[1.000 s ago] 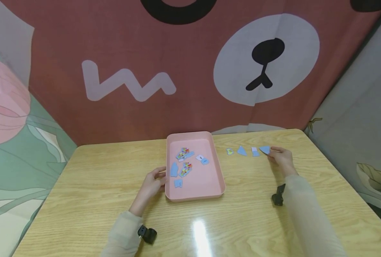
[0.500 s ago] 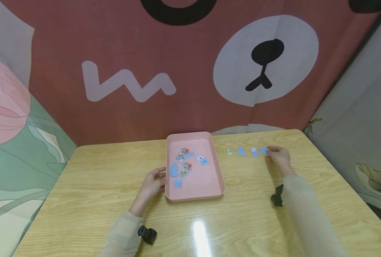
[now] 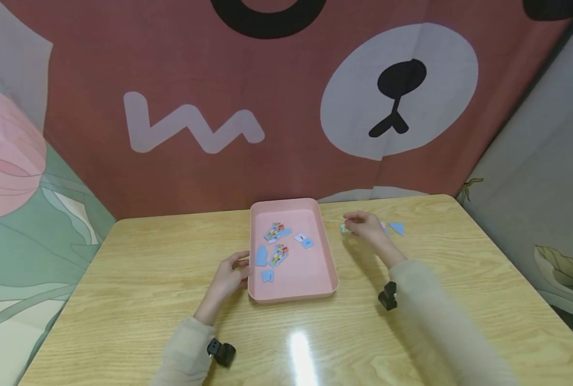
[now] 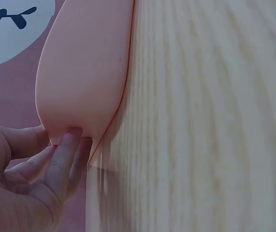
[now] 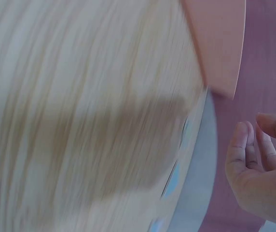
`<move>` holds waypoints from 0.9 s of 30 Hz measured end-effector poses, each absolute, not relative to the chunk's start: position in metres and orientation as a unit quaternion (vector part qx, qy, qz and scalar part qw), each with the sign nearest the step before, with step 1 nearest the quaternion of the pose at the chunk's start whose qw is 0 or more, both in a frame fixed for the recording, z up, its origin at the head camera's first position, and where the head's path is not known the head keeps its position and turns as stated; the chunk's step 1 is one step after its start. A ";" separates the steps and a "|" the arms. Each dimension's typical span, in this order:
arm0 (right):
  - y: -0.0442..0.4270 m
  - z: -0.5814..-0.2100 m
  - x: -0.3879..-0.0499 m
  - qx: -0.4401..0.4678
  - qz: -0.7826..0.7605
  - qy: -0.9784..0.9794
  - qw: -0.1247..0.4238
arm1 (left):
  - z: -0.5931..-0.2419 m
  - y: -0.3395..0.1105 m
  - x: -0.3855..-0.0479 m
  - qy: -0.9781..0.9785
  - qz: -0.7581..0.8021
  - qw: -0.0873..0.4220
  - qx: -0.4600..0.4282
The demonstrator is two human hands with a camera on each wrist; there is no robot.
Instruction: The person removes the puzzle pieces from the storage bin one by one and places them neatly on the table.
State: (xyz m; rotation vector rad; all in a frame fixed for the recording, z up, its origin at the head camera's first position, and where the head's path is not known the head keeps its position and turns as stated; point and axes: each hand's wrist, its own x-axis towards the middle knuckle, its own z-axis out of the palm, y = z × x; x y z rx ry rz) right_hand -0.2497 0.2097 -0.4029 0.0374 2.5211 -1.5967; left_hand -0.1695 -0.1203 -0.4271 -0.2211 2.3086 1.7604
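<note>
Our right hand (image 3: 371, 230): digits apart, empty | piece (image 3: 343, 229) by its fingertips, near table (image 3: 170, 262) far edge | our left hand (image 3: 229, 274) touches tray (image 3: 296, 280) left wall, unclamped

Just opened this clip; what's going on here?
A person is handling small flat pieces at a wooden table. The left hand touches the left side of a pink tray holding several loose pieces, some blue, some multicoloured. The right hand, with nothing visible in it, hovers over a row of pieces right of the tray, partly hiding them.
</note>
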 end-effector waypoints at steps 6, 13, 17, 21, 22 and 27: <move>0.170 -0.400 -0.241 -0.025 -0.536 0.839 0.090 | -0.427 -0.121 -0.169 0.788 0.601 0.115 -0.073; 0.136 -0.403 -0.228 -0.077 -0.521 0.844 0.103 | -0.428 -0.121 -0.169 0.790 0.599 0.112 -0.070; 0.123 -0.406 -0.222 -0.119 -0.504 0.849 0.104 | -0.428 -0.121 -0.168 0.792 0.597 0.111 -0.070; 0.110 -0.409 -0.217 -0.151 -0.498 0.847 0.109 | -0.428 -0.121 -0.169 0.791 0.597 0.111 -0.073; 0.108 -0.411 -0.216 -0.158 -0.497 0.846 0.110 | -0.428 -0.121 -0.169 0.791 0.597 0.110 -0.074; 0.094 -0.415 -0.211 -0.168 -0.491 0.846 0.123 | -0.428 -0.121 -0.169 0.790 0.599 0.108 -0.075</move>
